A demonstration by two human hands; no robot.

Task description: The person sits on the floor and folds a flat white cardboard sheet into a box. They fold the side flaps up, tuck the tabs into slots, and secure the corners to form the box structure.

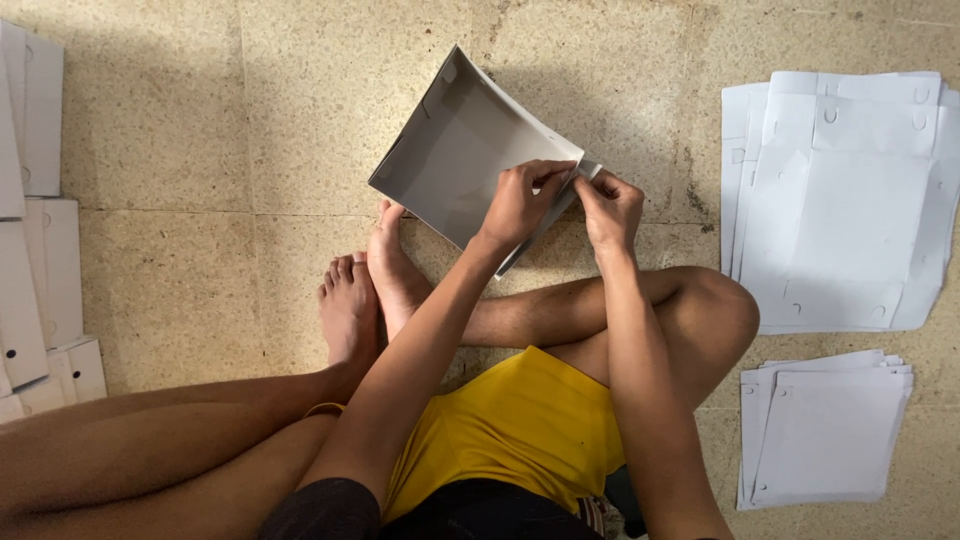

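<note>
Where the view looks straight down, a speckled stone floor (200, 150) is seen filling most of the frame, w/ a tile joint running across it. Crossed bare legs (620, 310) are laid over the lower half, yellow shorts (520, 420) are worn, and two bare feet (365, 290) are rested on the floor near the centre.

At the right, a big stack of flat white card blanks (850, 210) is spread on the floor, cut w/ small slots and tabs. Just below it, apart from it, a smaller stack of white sheets (825, 430) is laid. Along the left edge, folded white boxes (35, 230) are lined up, partly cut off by the frame.

Above the feet, approx. mid-frame, a half-folded grey-white card box (450, 150) is held up off the floor, tilted, w/ its open inside turned toward the camera. Its lower right corner is gripped by both hands. The left hand (520, 205) is laid over the box edge, fingers curled together and pinched on the card at that corner. The right hand (610, 205) is set just beside it, touching it, w/ thumb and fingers closed on a small white flap (590, 170) at the same corner. Whether the flap is tucked in or not can't be told, since it is mostly hidden by the fingers.
</note>
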